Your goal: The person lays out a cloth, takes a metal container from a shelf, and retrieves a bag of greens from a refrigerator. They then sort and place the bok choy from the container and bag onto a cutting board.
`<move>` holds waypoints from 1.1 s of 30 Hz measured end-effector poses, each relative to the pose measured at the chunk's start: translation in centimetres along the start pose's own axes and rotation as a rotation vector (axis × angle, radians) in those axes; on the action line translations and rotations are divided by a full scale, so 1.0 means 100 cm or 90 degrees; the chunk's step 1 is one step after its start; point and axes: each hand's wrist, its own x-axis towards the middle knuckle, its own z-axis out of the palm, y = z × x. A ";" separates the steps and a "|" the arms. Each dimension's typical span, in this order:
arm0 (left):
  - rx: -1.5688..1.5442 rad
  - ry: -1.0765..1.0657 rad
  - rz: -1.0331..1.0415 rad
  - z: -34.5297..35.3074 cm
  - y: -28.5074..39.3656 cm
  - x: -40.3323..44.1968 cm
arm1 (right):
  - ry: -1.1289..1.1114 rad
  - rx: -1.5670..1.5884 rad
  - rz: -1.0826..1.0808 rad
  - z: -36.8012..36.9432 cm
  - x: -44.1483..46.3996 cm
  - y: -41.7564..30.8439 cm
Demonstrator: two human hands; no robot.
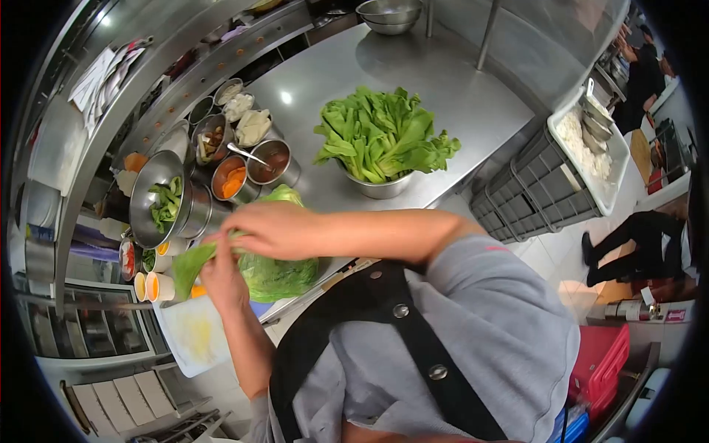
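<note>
My left hand (pixel 224 279) is closed around a green leaf (pixel 193 267), whose broad end hangs out to the left. Fingers of my right hand (pixel 272 230) pinch the same leaf near its other end. Just beneath my right hand and forearm lies a green leafy head (pixel 277 276), perhaps lettuce, partly covered by them. To the left of the hands, a steel bowl (pixel 140 210) holds cut green pieces (pixel 167 203). A white cutting board (pixel 196 340) with a yellow stain lies below my left hand.
A metal bowl (pixel 380 190) heaped with leafy greens (pixel 380 136) stands on the steel counter (pixel 325 70). Steel containers hold sliced carrot (pixel 234 182) and a red-brown sauce (pixel 273 159) with a spoon. A grey crate (pixel 535 184) bears a white tub at right. Other people stand far right.
</note>
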 end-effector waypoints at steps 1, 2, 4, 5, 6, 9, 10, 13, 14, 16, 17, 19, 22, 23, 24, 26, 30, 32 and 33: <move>0.080 -0.087 -0.029 0.021 0.002 0.000 | 0.051 -0.025 0.027 -0.012 -0.026 0.003; 0.162 -0.173 -0.057 0.040 0.002 -0.001 | 0.103 -0.047 0.051 -0.025 -0.051 0.004; 0.259 -0.300 -0.057 0.082 -0.003 0.000 | 0.019 0.043 0.270 -0.053 -0.105 0.002; 0.288 -0.363 -0.064 0.102 -0.008 0.002 | -0.037 0.019 0.393 -0.074 -0.125 -0.008; 0.317 -0.426 -0.071 0.119 -0.015 0.006 | -0.066 -0.005 0.452 -0.085 -0.151 0.001; 0.282 -0.420 -0.110 0.148 -0.056 0.025 | 0.093 -0.101 0.629 -0.117 -0.219 0.014; 0.256 -0.422 -0.168 0.158 -0.060 0.025 | 0.164 -0.097 0.697 -0.126 -0.232 0.018; 0.235 -0.485 -0.218 0.185 -0.065 0.021 | 0.263 -0.295 0.576 -0.150 -0.237 0.026; 0.234 -0.543 -0.211 0.190 -0.067 0.019 | 0.261 -0.291 0.578 -0.156 -0.229 0.026; 0.346 -0.535 -0.160 0.203 -0.067 0.021 | 0.233 -0.439 0.509 -0.166 -0.200 0.030; 0.457 -0.528 -0.104 0.209 -0.067 0.024 | 0.229 -0.436 0.508 -0.168 -0.190 0.040; 0.632 -0.478 -0.029 0.217 -0.068 0.028 | 0.192 -0.707 0.370 -0.173 -0.169 0.065; 0.591 -0.449 -0.009 0.218 -0.069 0.031 | 0.061 -0.422 0.454 -0.204 -0.119 0.099; 0.592 -0.445 -0.014 0.219 -0.073 0.034 | 0.055 -0.419 0.454 -0.206 -0.105 0.098; 0.570 -0.426 0.022 0.220 -0.081 0.038 | 0.058 -0.394 0.488 -0.209 -0.090 0.093; 0.547 -0.398 0.056 0.220 -0.096 0.039 | 0.053 -0.369 0.517 -0.205 -0.083 0.099; 0.649 -0.391 0.158 0.230 -0.091 0.035 | 0.207 -0.135 0.258 -0.184 -0.091 0.113; 0.628 -0.344 0.127 0.230 -0.087 0.035 | 0.193 -0.037 0.313 -0.191 -0.093 0.105; 0.715 -0.324 0.095 0.231 -0.080 0.034 | 0.205 0.063 0.354 -0.193 -0.094 0.112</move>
